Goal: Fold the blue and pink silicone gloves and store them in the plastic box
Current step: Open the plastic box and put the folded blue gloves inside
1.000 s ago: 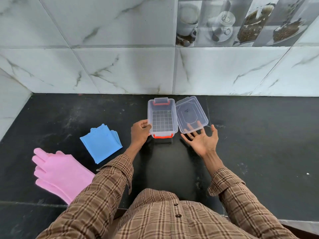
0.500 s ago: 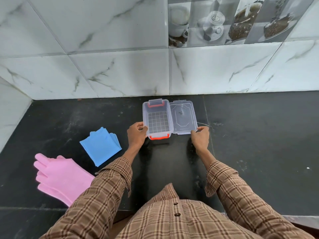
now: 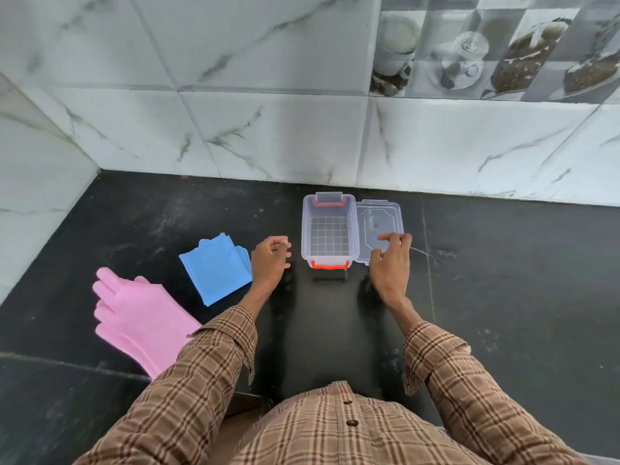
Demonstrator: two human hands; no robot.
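Left hand (image 3: 270, 260) loosely curled, empty; right hand (image 3: 391, 263) touches lid (image 3: 379, 219).

Black stone counter (image 3: 503, 297) — marbled wall tiles (image 3: 268, 135), printed picture tiles (image 3: 486, 48)

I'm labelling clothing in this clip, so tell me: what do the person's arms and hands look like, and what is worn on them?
Both arms wear long sleeves of a brown and tan plaid shirt, with darker brown and pale check lines and cuffs that end just above the wrists. The left hand and right hand are bare: no gloves, and no rings or watch that show. Dark round buttons run down the shirt front.
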